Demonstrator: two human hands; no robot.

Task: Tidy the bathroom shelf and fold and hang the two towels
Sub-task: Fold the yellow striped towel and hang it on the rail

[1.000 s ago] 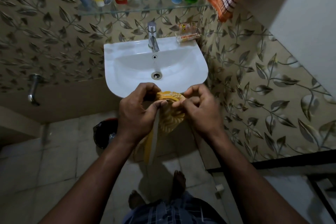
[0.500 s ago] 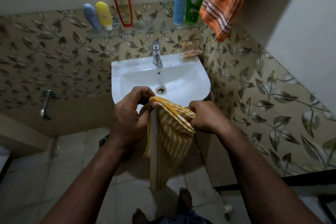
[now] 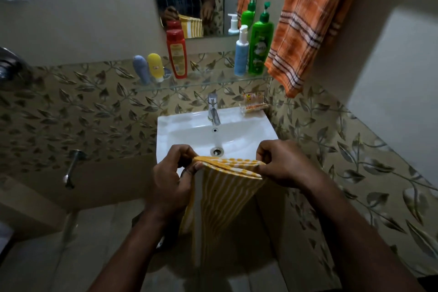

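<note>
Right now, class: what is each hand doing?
Left hand: closed, pinching the left top corner of the yellow striped towel.
Right hand: closed, pinching the towel's right top corner.

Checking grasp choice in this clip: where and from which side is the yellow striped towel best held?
Hold the yellow striped towel at the two ends of its top folded edge, one from each side, as the left hand and right hand pinch it now. It hangs straight down from that edge before the sink, so end grips likely keep it flat.
</note>
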